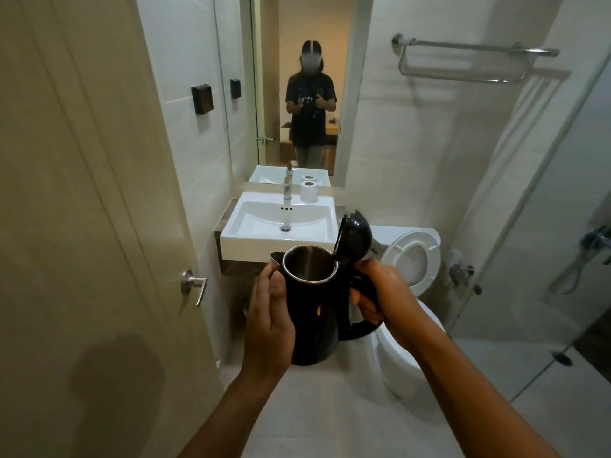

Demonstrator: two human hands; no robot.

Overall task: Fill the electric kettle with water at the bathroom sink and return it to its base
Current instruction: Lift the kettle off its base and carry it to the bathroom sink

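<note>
You are holding the black kettle (314,312) in mid-air with both hands, in front of you and short of the sink (264,241). Your left hand (269,322) is pressed against the kettle's left side, thumb lying up along the wall just under the rim, its fingers (264,277) curled round the body below the spout. Your right hand (380,292) is clenched round the handle, its fingers (363,304) wrapped through the loop. The kettle stands upright, its lid (353,238) hinged open and tipped back above your right hand, so the bare steel inside shows; no water level is visible in it. Beyond your left fingers the white sink sits on its tabletop (231,206), with water running from the faucet (287,188) into the basin. A toilet paper roll (309,191) stands just right of the faucet. Past your right fingers is the toilet (413,259) with its seat raised. The open door (82,193) stands to your left.
</note>
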